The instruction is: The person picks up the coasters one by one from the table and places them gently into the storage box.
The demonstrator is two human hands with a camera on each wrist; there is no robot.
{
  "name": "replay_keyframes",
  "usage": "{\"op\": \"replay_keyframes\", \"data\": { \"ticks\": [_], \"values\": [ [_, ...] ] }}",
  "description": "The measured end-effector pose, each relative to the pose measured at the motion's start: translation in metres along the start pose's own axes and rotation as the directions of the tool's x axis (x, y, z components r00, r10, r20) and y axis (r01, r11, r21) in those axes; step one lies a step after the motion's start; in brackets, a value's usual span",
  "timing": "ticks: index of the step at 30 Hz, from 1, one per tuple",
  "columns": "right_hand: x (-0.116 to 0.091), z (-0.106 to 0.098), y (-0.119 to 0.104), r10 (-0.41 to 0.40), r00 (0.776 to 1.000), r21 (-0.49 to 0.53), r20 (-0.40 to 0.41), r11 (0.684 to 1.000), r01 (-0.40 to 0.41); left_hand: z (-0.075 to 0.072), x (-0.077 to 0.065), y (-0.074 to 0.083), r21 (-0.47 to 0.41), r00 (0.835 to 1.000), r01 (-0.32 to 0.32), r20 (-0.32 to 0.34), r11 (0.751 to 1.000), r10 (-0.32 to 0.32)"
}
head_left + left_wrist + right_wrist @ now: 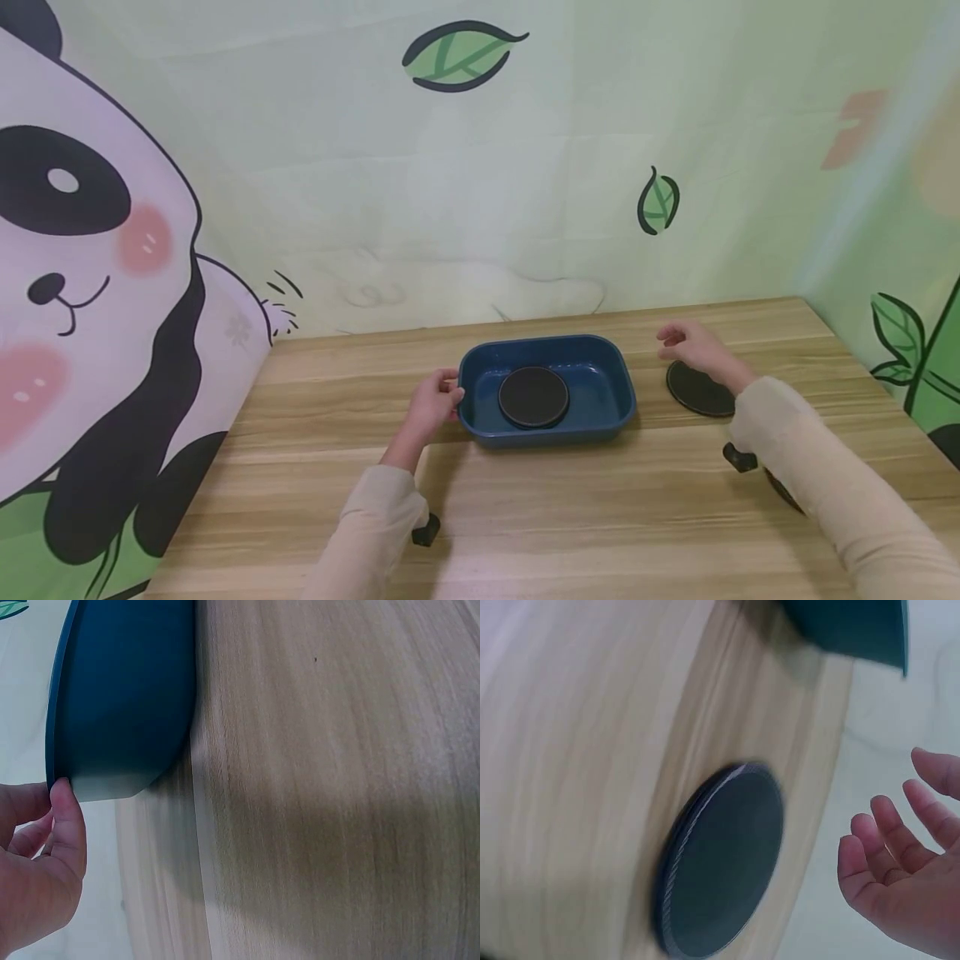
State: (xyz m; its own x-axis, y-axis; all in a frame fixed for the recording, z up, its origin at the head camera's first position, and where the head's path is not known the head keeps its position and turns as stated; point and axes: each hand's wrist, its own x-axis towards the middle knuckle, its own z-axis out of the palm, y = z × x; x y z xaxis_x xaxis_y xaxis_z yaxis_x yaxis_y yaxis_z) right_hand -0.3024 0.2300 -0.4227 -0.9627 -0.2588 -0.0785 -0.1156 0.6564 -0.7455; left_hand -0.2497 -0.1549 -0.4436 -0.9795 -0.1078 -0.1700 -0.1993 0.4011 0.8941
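A blue rectangular dish [592, 423] with rounded corners sits on the wooden table. Inside it lies a round black coaster [534, 397], a little left of the middle. My left hand [433, 400] pinches the dish's left rim between thumb and fingers, as the left wrist view also shows. To the right of the dish, my right hand [696, 347] hovers with loosely bent fingers and nothing in them. Below it a second black coaster [731, 862] with a stitched edge lies on the table, partly covered by the hand and wrist in the head view.
Another dark round piece [783, 490] shows only its edge from under the right forearm. The wooden table [562, 517] meets a printed cloth backdrop [337, 167] at the back. Black straps sit at both wrists.
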Motion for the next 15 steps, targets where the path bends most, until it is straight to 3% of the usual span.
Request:
{"op": "replay_keyframes", "data": {
  "ticks": [11,15],
  "values": [
    [-0.014,-0.019,0.040,0.075,0.995,-0.031,0.060,0.997,-0.073,-0.001,0.001,0.000,0.006,1.000,0.010,0.003,1.000,-0.010],
    [-0.017,-0.021,0.054,0.067,0.996,-0.058,0.063,0.996,-0.063,0.000,0.001,0.001,-0.003,1.000,0.013,0.002,1.000,-0.013]
  ]
}}
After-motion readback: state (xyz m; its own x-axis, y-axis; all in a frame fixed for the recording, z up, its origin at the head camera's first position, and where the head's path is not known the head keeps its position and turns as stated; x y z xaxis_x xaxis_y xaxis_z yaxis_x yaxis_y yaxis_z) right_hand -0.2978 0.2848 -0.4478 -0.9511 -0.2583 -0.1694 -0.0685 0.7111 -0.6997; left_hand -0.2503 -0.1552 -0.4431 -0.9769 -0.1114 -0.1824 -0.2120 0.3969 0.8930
